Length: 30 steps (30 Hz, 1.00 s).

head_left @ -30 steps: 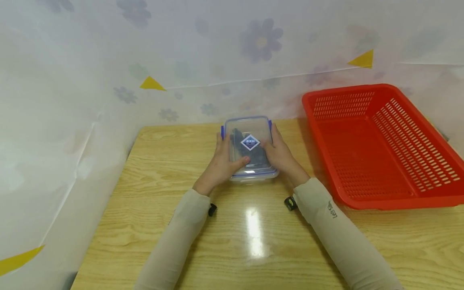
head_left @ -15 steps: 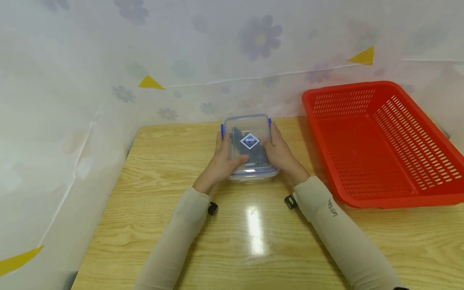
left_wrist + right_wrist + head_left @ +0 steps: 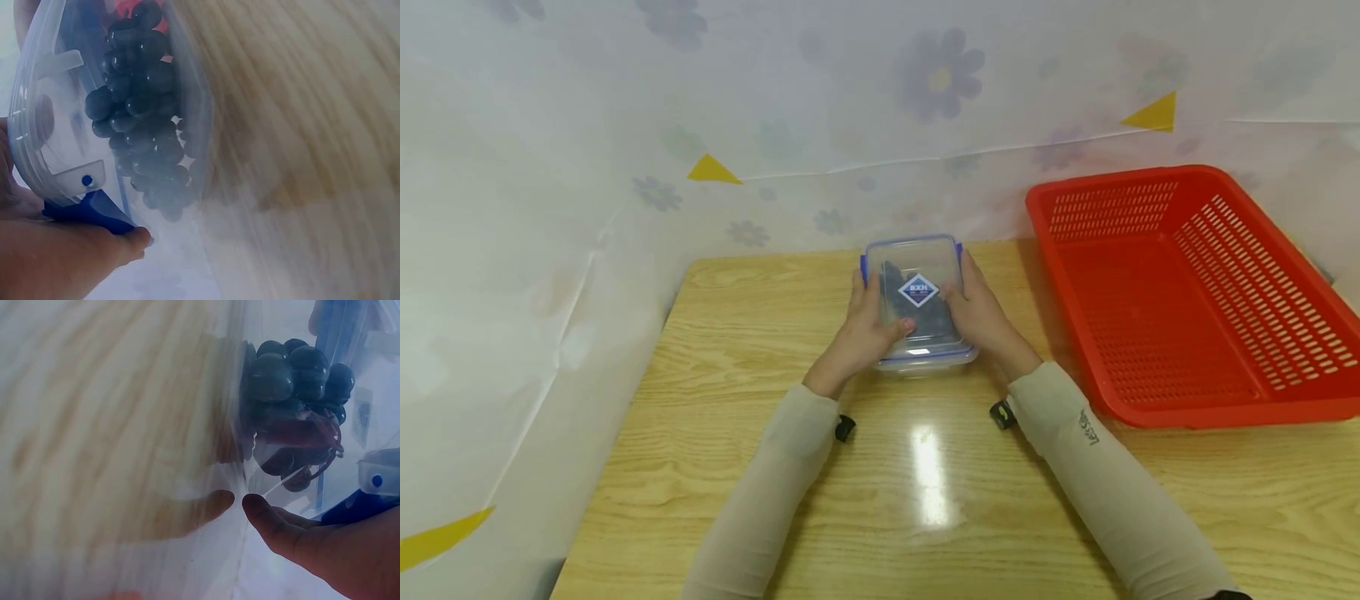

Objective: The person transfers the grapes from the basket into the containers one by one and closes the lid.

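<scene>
A clear lidded food container [image 3: 917, 252] with a blue seal and a diamond-shaped label sits on the table in front of me. My left hand [image 3: 859, 332] grips its left side, the thumb lying over the lid. On the opposite side my right hand [image 3: 983, 317] holds it the same way. Inside is a bunch of dark grapes [image 3: 140, 94], seen through the wall in both wrist views. Against the left hand shows a blue side latch [image 3: 94, 211]; another blue latch [image 3: 359, 505] is by the right hand. Some fingers are hidden behind the container.
To the right stands a large red plastic basket [image 3: 1150, 308] with slotted walls. The wooden table [image 3: 737, 333] runs back to a flower-patterned wall sheet [image 3: 820, 100], where yellow tape pieces [image 3: 1153, 114] stick.
Both hands keep their hold on the container, which stays in place. The head view has shifted very slightly.
</scene>
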Each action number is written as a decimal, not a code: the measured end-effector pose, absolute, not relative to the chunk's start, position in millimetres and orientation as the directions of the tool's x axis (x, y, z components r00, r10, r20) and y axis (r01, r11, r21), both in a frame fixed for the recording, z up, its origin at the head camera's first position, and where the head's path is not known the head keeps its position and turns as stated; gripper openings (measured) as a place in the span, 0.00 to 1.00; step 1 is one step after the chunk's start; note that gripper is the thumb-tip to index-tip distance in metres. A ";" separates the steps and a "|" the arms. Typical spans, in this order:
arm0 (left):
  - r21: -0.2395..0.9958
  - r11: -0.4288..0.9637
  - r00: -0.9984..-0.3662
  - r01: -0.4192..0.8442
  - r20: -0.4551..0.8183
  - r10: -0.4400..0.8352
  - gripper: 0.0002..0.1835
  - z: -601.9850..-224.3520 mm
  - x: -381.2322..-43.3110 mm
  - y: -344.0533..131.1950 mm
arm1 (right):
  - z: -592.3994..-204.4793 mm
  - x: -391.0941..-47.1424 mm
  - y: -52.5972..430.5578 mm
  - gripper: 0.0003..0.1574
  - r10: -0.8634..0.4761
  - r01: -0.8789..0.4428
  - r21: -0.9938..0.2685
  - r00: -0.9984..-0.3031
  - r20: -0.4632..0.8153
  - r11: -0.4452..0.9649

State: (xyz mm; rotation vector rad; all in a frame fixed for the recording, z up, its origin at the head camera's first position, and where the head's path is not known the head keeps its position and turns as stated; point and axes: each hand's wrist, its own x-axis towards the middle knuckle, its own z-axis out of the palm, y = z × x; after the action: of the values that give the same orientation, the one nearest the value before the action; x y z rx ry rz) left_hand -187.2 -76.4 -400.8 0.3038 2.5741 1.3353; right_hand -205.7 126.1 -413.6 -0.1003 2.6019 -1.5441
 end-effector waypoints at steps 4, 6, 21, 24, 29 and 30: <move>0.794 0.602 -0.957 0.086 -0.103 0.272 0.55 -402.9 -186.8 -76.5 | -412.9 -205.1 126.5 0.43 -0.115 0.008 -0.878 -0.991 -0.072 0.479; 0.774 0.627 -0.960 0.093 -0.098 0.264 0.56 -403.4 -186.3 -76.6 | -412.4 -205.3 126.3 0.44 -0.117 0.004 -0.878 -0.991 -0.068 0.478; 0.755 0.646 -0.968 0.107 -0.070 0.242 0.56 -406.1 -191.9 -78.8 | -414.0 -205.3 124.1 0.44 -0.142 0.026 -0.924 -0.986 -0.087 0.381; 0.752 0.649 -0.962 0.114 -0.078 0.260 0.58 -405.9 -191.9 -77.6 | -413.8 -204.8 127.1 0.45 -0.142 0.105 -0.956 -0.979 -0.147 0.273; 0.740 0.659 -0.947 0.134 -0.100 0.305 0.60 -403.8 -191.9 -77.7 | -412.9 -208.0 130.2 0.48 -0.112 0.159 -0.962 -0.976 -0.187 0.220; 0.734 0.665 -0.944 0.137 -0.107 0.312 0.60 -403.7 -192.0 -78.2 | -412.8 -209.0 129.9 0.49 -0.104 0.151 -0.960 -0.978 -0.179 0.235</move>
State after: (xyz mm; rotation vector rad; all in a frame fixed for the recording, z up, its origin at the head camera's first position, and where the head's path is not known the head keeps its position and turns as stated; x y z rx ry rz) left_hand -192.0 -78.2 -403.7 0.3633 2.6577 1.1449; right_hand -209.0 129.9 -412.8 0.0439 2.2990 -1.8240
